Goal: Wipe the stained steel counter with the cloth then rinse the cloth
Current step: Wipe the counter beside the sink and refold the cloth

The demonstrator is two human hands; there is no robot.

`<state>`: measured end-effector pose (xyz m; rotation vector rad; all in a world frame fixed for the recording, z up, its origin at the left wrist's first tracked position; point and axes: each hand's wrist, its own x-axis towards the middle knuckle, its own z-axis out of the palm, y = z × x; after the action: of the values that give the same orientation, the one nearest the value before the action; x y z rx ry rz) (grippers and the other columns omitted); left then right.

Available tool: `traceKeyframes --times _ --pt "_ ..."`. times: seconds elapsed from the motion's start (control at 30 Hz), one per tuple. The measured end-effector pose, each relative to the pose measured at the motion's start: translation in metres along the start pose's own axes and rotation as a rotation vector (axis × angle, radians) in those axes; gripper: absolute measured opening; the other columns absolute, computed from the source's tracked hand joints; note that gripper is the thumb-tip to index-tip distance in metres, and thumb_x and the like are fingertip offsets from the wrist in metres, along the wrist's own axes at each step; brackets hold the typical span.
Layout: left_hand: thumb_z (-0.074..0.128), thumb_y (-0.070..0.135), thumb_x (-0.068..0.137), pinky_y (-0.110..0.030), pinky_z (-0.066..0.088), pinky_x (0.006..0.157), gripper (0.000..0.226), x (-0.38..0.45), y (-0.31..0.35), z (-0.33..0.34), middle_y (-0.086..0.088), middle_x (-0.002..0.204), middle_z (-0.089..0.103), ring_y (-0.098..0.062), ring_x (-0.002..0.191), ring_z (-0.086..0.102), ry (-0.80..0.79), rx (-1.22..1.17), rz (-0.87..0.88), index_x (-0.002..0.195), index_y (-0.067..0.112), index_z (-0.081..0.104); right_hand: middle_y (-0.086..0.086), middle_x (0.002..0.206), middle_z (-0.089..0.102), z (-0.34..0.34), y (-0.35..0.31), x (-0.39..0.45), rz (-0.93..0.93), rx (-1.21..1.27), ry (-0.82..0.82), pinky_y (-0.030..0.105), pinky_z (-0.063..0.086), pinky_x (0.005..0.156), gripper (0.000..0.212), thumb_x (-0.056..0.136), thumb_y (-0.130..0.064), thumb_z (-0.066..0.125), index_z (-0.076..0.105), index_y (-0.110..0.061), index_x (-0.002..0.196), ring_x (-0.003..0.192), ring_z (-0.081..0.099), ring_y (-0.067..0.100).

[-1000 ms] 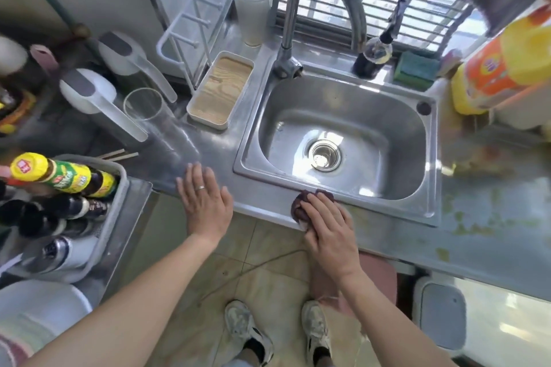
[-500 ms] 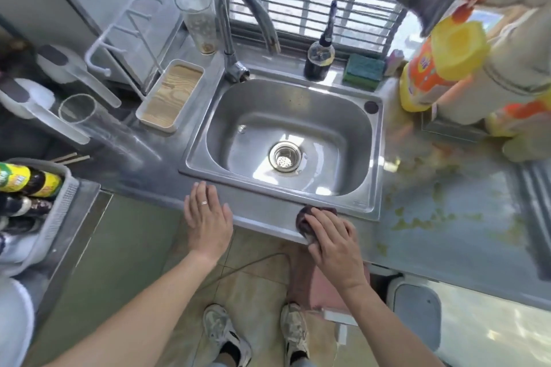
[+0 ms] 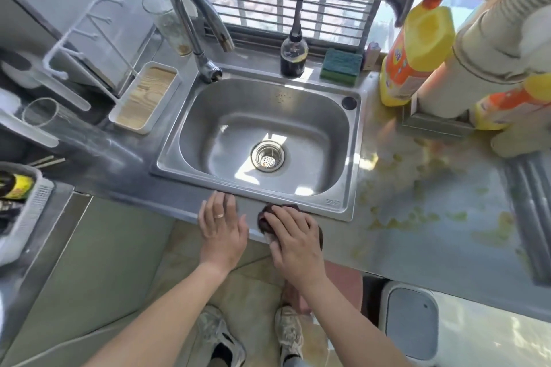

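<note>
A dark maroon cloth (image 3: 264,217) lies on the steel counter's front edge just below the sink (image 3: 334,202). My right hand (image 3: 293,240) lies on top of the cloth with fingers spread and slightly bent, covering most of it. My left hand (image 3: 222,225), a ring on one finger, rests flat on the counter edge right beside it. Yellow-green stains (image 3: 417,211) cover the steel counter (image 3: 447,247) to the right of the sink. The tap (image 3: 193,24) arches over the basin and no water runs.
Behind the sink stand a dark bottle (image 3: 293,53) and a green sponge (image 3: 340,67). Orange-yellow cleaner bottles (image 3: 414,50) and a paper roll crowd the back right. A wood-lined tray (image 3: 146,98), rack, glasses and a bottle basket (image 3: 24,202) fill the left. A bin (image 3: 411,322) stands below.
My view has swung right, bringing the stained counter into sight. My left hand has slid along the counter edge to lie next to my right hand, which stays on the cloth.
</note>
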<state>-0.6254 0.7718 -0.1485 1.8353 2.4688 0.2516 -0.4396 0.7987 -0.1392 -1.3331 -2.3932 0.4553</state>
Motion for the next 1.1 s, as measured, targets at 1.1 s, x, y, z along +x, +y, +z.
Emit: traceKeyframes --times 1.1 --pt "0.052 0.032 0.098 -0.052 0.020 0.126 0.074 0.026 0.187 0.018 -0.001 0.172 0.012 -0.018 0.159 0.010 -0.217 -0.124 0.519 0.163 0.014 0.020 -0.002 0.161 0.045 -0.081 0.204 0.042 0.371 -0.118 0.118 0.045 0.031 0.121 0.048 0.100 -0.030 0.048 0.052 -0.025 0.148 0.153 0.036 0.021"
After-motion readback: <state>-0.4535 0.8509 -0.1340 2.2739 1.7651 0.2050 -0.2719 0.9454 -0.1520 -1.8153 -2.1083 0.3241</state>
